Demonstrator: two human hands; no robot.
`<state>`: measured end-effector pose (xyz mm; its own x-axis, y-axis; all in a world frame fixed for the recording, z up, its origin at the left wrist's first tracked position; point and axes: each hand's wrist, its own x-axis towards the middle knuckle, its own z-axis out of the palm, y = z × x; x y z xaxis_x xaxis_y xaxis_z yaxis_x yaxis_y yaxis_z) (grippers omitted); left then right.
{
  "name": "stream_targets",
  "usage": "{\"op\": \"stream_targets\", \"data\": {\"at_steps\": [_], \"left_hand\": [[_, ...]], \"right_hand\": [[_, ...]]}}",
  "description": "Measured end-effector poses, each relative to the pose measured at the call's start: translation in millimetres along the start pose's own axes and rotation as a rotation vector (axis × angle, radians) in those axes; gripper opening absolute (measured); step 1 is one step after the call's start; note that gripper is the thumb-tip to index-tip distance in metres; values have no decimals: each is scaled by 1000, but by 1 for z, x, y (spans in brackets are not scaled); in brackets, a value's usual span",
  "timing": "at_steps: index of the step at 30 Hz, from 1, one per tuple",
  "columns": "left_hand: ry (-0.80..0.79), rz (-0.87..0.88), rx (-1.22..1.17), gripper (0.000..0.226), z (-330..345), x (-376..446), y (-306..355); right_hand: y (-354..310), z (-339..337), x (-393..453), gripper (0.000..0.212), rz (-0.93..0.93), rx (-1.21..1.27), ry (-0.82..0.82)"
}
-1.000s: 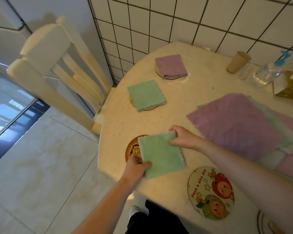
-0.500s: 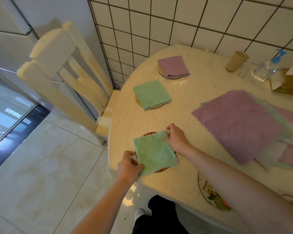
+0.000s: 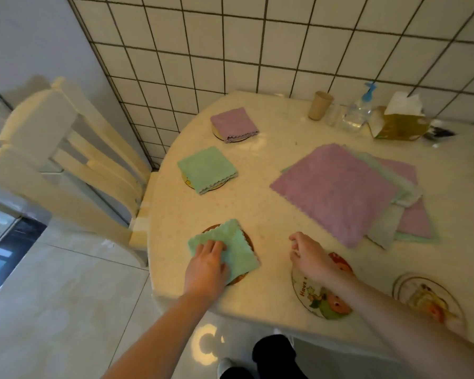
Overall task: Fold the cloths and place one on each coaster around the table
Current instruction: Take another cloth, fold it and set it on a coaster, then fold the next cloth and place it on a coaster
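A folded green cloth [image 3: 237, 248] lies on a brown coaster [image 3: 248, 236] near the table's front edge. My left hand [image 3: 207, 265] rests flat on the cloth's near corner, fingers spread. My right hand [image 3: 308, 254] hovers empty and loosely curled above a cartoon coaster [image 3: 316, 295]. Farther back, another folded green cloth [image 3: 207, 169] and a folded purple cloth [image 3: 233, 124] each cover a coaster. A stack of unfolded purple and green cloths [image 3: 342, 190] lies at centre right. A bare cartoon coaster [image 3: 428, 298] sits at the front right.
A cream chair [image 3: 66, 160] stands against the table's left side. At the back by the tiled wall stand a beige cup [image 3: 320, 105], a spray bottle [image 3: 359, 112] and a tissue box [image 3: 401, 123]. The round table [image 3: 260, 209] ends just behind my wrists.
Both hands carried the folded green cloth left onto the brown coaster and set it down. My right hand let go and drew back to the right; my left hand now presses on it.
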<state>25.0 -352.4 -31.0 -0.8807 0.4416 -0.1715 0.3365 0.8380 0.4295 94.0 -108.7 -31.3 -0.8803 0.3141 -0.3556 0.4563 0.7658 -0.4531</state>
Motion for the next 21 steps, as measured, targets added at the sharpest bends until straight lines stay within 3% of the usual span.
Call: {"op": "stream_targets", "data": {"at_steps": [6, 11, 16, 21], "left_hand": [[-96, 187, 31, 30, 31, 22, 55], [-233, 336, 124, 41, 58, 60, 121], [-293, 364, 177, 56, 87, 99, 185], [-272, 399, 244, 60, 106, 127, 211]], "right_hand": [[59, -33, -6, 33, 35, -30, 67], [122, -63, 9, 19, -86, -282, 94], [152, -75, 31, 31, -172, -432, -8], [158, -69, 44, 42, -251, -567, 1]]}}
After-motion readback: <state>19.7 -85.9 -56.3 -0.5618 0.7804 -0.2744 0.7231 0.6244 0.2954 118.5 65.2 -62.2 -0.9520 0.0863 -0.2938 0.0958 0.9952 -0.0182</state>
